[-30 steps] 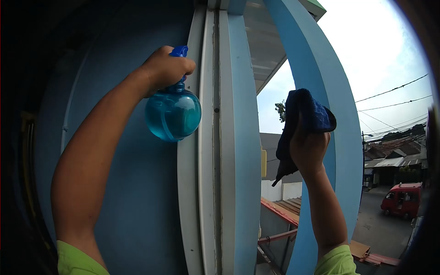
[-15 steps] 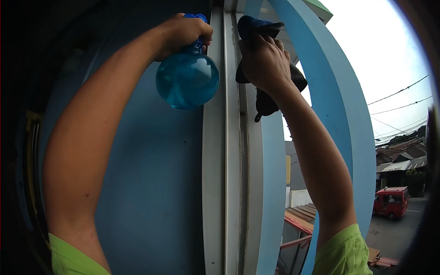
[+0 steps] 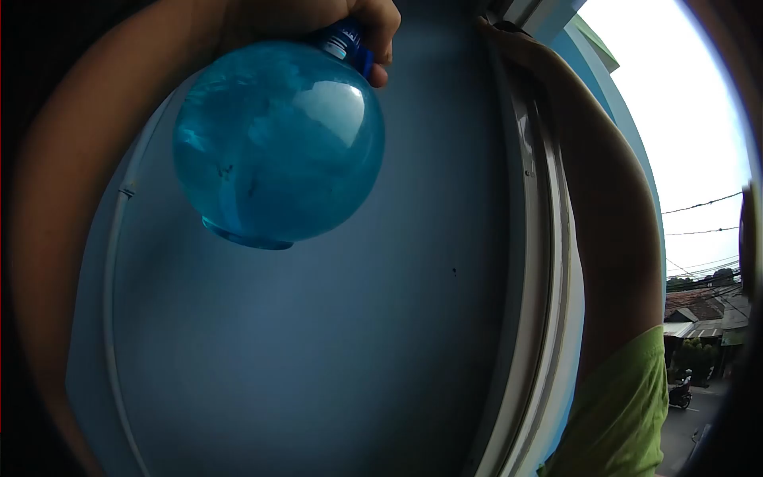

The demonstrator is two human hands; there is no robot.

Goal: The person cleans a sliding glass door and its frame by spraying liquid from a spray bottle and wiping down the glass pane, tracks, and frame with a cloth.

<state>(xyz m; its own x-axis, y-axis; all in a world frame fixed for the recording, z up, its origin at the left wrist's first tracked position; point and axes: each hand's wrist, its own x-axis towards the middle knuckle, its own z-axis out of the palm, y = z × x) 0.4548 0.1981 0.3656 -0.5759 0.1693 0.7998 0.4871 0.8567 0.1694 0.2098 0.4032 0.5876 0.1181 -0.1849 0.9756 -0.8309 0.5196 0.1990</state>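
Close in front of me is a round spray bottle (image 3: 278, 143) of clear blue plastic with blue liquid inside. My left hand (image 3: 318, 14) is closed round its blue neck at the top edge of the view, and the spray head is out of sight. The bottle hangs tilted. High at the upper right, my right hand (image 3: 520, 46) is against the top of the pale window frame (image 3: 531, 262). A small dark bit of cloth (image 3: 510, 27) shows at that hand; most of the cloth and the fingers are hidden.
A blue wall (image 3: 342, 342) fills the middle, with a thin white pipe (image 3: 111, 294) running down its left side. Outside at the right are a light-blue pillar, overhead wires (image 3: 703, 203), roofs and a street with a motorbike (image 3: 681, 391).
My view has turned left and upward. The spray bottle now looms larger and nearer. My right hand has moved up along the frame with the cloth, which is now mostly hidden.
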